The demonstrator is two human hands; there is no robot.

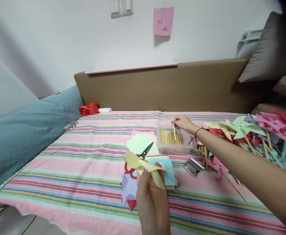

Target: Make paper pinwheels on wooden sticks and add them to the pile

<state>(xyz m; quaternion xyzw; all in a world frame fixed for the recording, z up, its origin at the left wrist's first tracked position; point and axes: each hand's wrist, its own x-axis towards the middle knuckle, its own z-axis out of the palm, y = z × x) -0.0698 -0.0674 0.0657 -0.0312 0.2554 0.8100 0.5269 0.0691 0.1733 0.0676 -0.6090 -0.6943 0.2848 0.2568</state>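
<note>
A pale yellow paper pinwheel [149, 165] with curled blades is pinched in my left hand [152, 199], held up near the middle. Farther off, my right hand [182, 123] grips the upper end of a thin wooden stick [174, 129], which stands nearly upright over a clear plastic box [166, 150]. Several like sticks [169, 137] lie packed in that box. Behind the pinwheel are scissors [145, 151] with red handles, resting on pale green paper sheets [139, 142]. Blue paper [169, 176] and purple paper [129, 187] lie around my left hand, partly hidden by it.
Finished pinwheels on sticks [241, 127] are heaped at the right, under and beyond my right forearm. A small clear case [193, 167] lies in front of the box. At the back left sits a red plastic bundle [89, 109]. A striped cloth [84, 169] covers the surface.
</note>
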